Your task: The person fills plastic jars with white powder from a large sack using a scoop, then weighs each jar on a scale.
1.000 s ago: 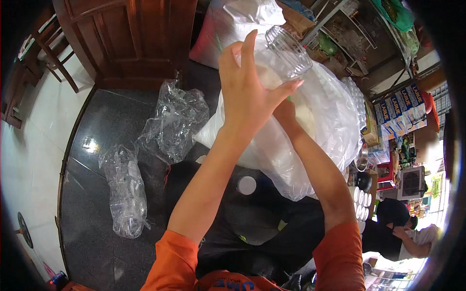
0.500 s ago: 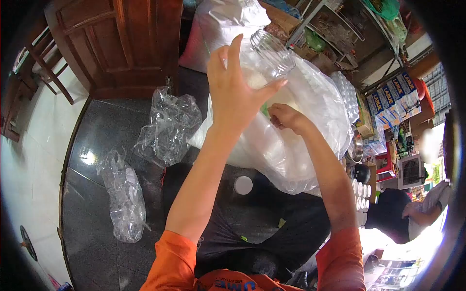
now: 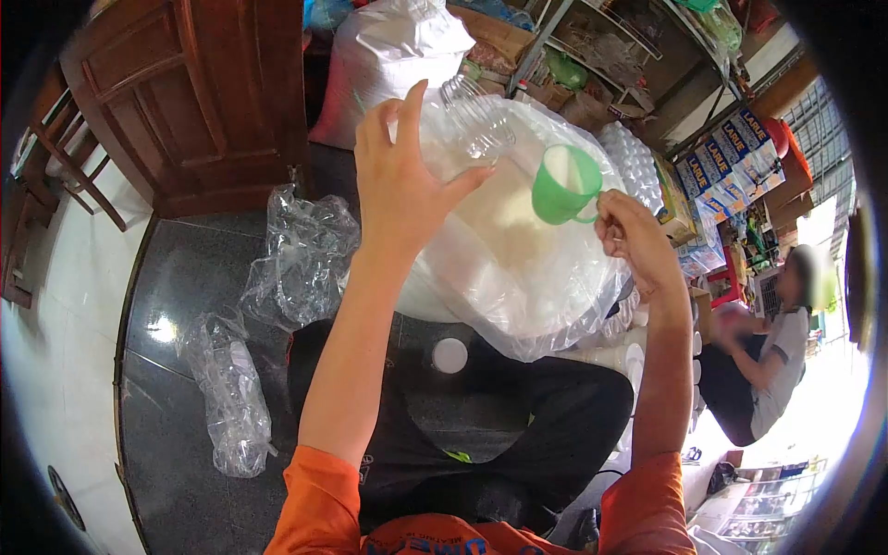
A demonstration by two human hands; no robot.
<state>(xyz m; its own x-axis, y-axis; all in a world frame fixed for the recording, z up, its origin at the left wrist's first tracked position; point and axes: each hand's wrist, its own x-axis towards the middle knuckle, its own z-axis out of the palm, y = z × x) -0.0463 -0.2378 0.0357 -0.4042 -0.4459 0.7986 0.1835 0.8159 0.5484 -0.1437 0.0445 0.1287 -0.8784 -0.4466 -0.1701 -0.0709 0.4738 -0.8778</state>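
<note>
My left hand (image 3: 398,166) is raised over a big clear plastic bag (image 3: 546,338), its thumb and fingers spread around a transparent ribbed jar (image 3: 479,120). The jar is tilted, and its see-through wall makes the exact contact hard to see. My right hand (image 3: 634,231) pinches the handle of a green plastic cup (image 3: 562,190). White contents show inside the cup, which is held above the right side of the bag. Pale, whitish contents (image 3: 518,236) fill the open bag. A round white lid (image 3: 450,355) lies on the dark floor between my legs.
Crumpled clear plastic bags (image 3: 301,254) lie on the dark tiles at left, near a wooden door (image 3: 199,102). A white sack (image 3: 393,55) stands behind the big bag. White-lidded containers (image 3: 634,356) and LARUE boxes (image 3: 731,153) are at right, where another person (image 3: 763,361) sits.
My right hand has come up out of the big bag and moved right with the green cup. The view has shifted slightly; my left hand keeps its hold around the jar.
</note>
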